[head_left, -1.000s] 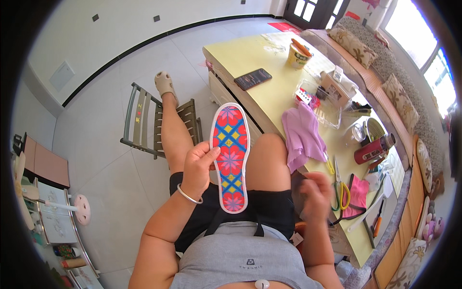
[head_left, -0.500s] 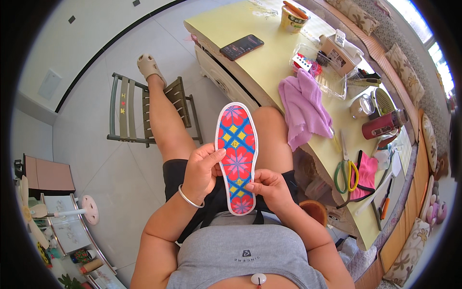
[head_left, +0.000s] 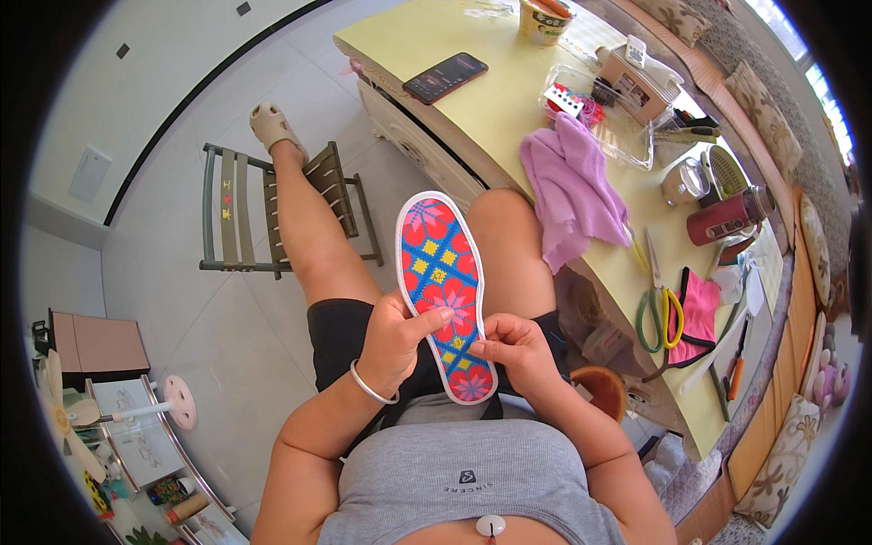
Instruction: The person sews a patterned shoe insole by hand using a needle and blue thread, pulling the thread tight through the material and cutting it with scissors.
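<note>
Above my lap I hold an embroidered insole [head_left: 439,272] with a white border and a red, blue, yellow and pink flower pattern. Its patterned face is turned up, the wider end pointing away from me and slightly left. My left hand [head_left: 397,338] grips its left edge, thumb lying across the middle flower. On the right edge, nearer the heel end, my right hand [head_left: 516,352] pinches it between thumb and fingers. The fingers beneath the insole are hidden. A silvery bangle [head_left: 372,385] circles my left wrist.
On the yellow-covered table [head_left: 509,100] at my right lie a phone [head_left: 445,77], purple cloth [head_left: 574,186], scissors [head_left: 658,309], pink fabric [head_left: 695,318], a dark red flask [head_left: 727,216] and a clear plastic box [head_left: 627,136]. A folding chair [head_left: 238,209] stands ahead on the left.
The insole has tilted, its wide end swinging left and its heel end right. My left thumb has slid further across its face. The head view has shifted slightly.
</note>
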The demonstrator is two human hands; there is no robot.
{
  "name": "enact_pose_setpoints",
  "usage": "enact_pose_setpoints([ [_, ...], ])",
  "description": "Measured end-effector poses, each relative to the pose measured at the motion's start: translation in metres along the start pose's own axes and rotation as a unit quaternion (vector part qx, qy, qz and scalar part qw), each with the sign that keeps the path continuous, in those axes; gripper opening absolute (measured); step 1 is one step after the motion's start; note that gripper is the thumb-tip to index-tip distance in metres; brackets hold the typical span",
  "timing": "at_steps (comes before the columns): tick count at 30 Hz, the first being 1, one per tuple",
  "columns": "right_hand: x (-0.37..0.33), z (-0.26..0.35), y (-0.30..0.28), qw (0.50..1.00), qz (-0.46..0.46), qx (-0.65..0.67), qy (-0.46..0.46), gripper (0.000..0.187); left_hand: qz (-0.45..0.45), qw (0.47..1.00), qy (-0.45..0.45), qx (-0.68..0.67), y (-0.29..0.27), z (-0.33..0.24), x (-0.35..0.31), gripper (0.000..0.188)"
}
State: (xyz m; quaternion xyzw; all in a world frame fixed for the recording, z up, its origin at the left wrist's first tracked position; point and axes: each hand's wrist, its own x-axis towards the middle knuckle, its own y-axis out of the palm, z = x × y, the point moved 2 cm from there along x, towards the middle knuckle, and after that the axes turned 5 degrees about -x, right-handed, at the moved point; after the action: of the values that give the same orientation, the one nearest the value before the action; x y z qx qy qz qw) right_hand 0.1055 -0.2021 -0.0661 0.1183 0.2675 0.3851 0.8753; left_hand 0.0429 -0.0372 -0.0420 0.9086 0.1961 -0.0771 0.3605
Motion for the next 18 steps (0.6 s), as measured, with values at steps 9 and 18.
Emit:
enact_pose_setpoints([
  [9, -0.006, 0.008, 0.000, 1.000, -0.001, 0.008, -0.003, 0.006, 0.011, 1.000, 0.017, -0.019, 0.009, 0.002, -0.003, 0.030],
  [18, -0.009, 0.000, -0.001, 1.000, -0.002, 0.019, -0.003, 0.006, 0.006, 1.000, 0.014, -0.022, 0.010, 0.006, -0.005, 0.029],
])
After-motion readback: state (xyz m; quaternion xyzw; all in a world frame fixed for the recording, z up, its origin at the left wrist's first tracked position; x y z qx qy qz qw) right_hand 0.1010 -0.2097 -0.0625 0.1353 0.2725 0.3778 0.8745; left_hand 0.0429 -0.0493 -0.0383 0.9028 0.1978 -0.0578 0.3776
